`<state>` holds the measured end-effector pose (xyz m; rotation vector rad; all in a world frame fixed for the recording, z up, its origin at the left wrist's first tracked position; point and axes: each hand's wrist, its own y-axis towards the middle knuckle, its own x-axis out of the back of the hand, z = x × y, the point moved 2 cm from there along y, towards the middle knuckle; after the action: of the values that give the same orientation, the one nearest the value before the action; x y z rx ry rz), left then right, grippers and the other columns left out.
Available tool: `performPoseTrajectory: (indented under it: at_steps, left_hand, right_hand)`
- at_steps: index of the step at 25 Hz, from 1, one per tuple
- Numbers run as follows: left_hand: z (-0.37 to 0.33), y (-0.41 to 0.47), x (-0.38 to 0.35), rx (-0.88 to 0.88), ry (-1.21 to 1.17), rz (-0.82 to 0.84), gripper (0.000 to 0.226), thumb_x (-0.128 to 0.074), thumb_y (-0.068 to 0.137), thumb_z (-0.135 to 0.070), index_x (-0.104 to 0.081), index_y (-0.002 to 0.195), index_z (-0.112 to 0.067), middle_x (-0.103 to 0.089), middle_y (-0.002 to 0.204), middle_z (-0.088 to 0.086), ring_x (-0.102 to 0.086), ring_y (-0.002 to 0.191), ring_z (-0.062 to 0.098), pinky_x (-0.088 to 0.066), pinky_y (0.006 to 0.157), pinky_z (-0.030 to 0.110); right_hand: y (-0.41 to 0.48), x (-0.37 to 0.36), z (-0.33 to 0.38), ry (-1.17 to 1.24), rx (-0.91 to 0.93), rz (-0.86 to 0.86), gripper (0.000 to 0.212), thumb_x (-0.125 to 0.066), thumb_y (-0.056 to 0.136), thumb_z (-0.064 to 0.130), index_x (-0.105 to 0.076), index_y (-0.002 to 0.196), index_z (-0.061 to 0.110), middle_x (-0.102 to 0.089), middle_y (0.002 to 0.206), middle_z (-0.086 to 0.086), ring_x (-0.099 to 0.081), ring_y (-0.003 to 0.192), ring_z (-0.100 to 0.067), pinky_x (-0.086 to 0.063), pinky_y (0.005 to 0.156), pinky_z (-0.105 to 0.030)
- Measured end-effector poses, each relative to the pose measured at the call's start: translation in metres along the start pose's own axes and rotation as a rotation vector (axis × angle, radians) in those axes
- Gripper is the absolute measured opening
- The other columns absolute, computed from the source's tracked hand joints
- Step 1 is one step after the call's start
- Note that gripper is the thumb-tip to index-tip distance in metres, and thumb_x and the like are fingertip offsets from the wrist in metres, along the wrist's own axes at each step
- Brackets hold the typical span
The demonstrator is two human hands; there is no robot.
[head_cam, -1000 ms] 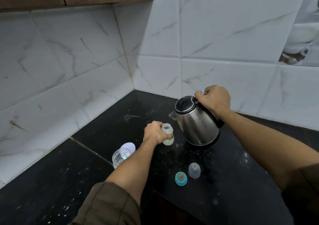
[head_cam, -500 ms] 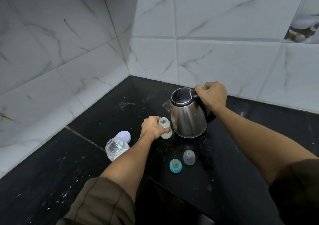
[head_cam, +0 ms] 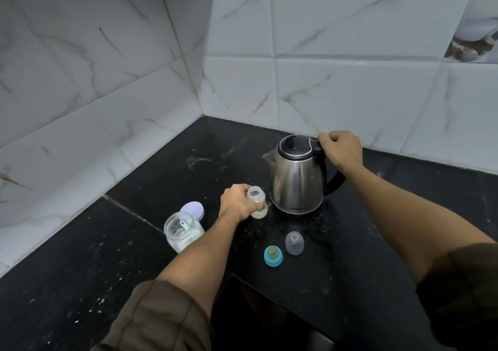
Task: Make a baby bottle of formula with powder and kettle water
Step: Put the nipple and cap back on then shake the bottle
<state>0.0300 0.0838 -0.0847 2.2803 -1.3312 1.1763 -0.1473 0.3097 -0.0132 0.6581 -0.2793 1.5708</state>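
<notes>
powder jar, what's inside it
The open powder jar holds white powder in its lower part and a pale teal scoop leaning near the mouth. The scoop's bowl end is hidden. Its lilac lid lies behind it.

The speckled black stone surface [head_cam: 80, 256] carries a steel kettle [head_cam: 296, 181] far right, a clear powder jar [head_cam: 183, 233] with lilac lid [head_cam: 192, 209] left, a small baby bottle [head_cam: 258, 202] centre, and a teal nipple ring [head_cam: 273, 255] beside a clear cap [head_cam: 294, 243] nearer.

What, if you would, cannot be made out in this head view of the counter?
- Fill level of the small clear baby bottle: the left hand wraps it.
- Water in the steel electric kettle: opaque wall, shut lid.
- Kettle handle top: under the right hand.
- Kettle logo: too small.
</notes>
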Motion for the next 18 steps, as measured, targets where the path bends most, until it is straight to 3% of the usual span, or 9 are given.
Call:
performPoseTrajectory:
  at_steps: [4, 7, 10, 11, 13, 16, 18]
  left_hand:
    - [0.002, -0.003, -0.004, 0.013, -0.016, 0.010, 0.046, -0.095, 0.069, -0.034, -0.075, 0.109, -0.027, -0.078, 0.103, -0.006, -0.070, 0.102, 0.014, -0.055, 0.094, 0.034]
    - [0.003, -0.006, -0.005, 0.042, -0.035, 0.021, 0.049, -0.093, 0.072, -0.033, -0.073, 0.116, -0.024, -0.077, 0.110, -0.002, -0.069, 0.108, 0.018, -0.054, 0.098, 0.038]
    - [-0.001, -0.011, -0.001, 0.021, 0.031, 0.026, 0.041, -0.090, 0.074, -0.033, -0.074, 0.111, -0.024, -0.076, 0.107, 0.000, -0.069, 0.106, 0.020, -0.055, 0.094, 0.038]
    - [-0.002, -0.013, 0.000, 0.017, 0.056, 0.027, 0.041, -0.090, 0.074, -0.033, -0.075, 0.111, -0.024, -0.076, 0.106, 0.001, -0.069, 0.105, 0.020, -0.055, 0.092, 0.037]
    - [0.001, -0.016, 0.004, 0.028, 0.088, 0.029, 0.043, -0.091, 0.072, -0.033, -0.075, 0.111, -0.024, -0.075, 0.105, 0.001, -0.068, 0.103, 0.020, -0.055, 0.087, 0.035]
    - [0.014, -0.021, 0.012, 0.047, 0.097, 0.012, 0.040, -0.091, 0.068, -0.033, -0.076, 0.104, -0.025, -0.074, 0.101, 0.001, -0.068, 0.100, 0.022, -0.056, 0.082, 0.036]
    - [0.022, -0.024, 0.016, 0.047, 0.086, 0.003, 0.037, -0.088, 0.069, -0.032, -0.076, 0.104, -0.025, -0.073, 0.100, 0.001, -0.067, 0.099, 0.022, -0.056, 0.081, 0.036]
  right_hand:
    - [-0.001, 0.001, 0.004, -0.175, 0.013, 0.059, 0.039, -0.050, 0.092, 0.038, -0.048, 0.061, 0.015, -0.053, 0.063, -0.004, -0.053, 0.071, -0.031, -0.037, 0.058, -0.034]
    - [-0.011, -0.007, 0.026, -0.305, 0.317, -0.129, 0.027, -0.057, 0.091, 0.032, -0.069, 0.092, 0.009, -0.064, 0.098, -0.013, -0.059, 0.094, -0.035, -0.047, 0.074, -0.039]
    - [-0.036, -0.023, 0.068, -0.326, 0.639, -0.164, 0.026, -0.060, 0.085, 0.030, -0.071, 0.096, 0.009, -0.064, 0.097, -0.011, -0.059, 0.090, -0.032, -0.049, 0.073, -0.040]
    - [-0.047, -0.029, 0.080, -0.315, 0.696, -0.085, 0.023, -0.060, 0.083, 0.031, -0.071, 0.091, 0.013, -0.064, 0.093, -0.006, -0.060, 0.088, -0.030, -0.050, 0.072, -0.038]
    - [-0.071, -0.044, 0.097, -0.408, 0.753, 0.244, 0.015, -0.060, 0.080, 0.034, -0.069, 0.084, 0.024, -0.064, 0.084, 0.006, -0.064, 0.084, -0.024, -0.054, 0.071, -0.036]
    - [-0.111, -0.073, 0.097, -0.764, 0.795, 0.803, 0.012, -0.065, 0.077, 0.034, -0.072, 0.083, 0.027, -0.070, 0.078, 0.010, -0.067, 0.080, -0.018, -0.058, 0.072, -0.035]
    - [-0.133, -0.086, 0.088, -0.928, 0.780, 1.029, 0.013, -0.072, 0.080, 0.035, -0.073, 0.091, 0.029, -0.067, 0.078, 0.012, -0.065, 0.080, -0.015, -0.056, 0.071, -0.034]
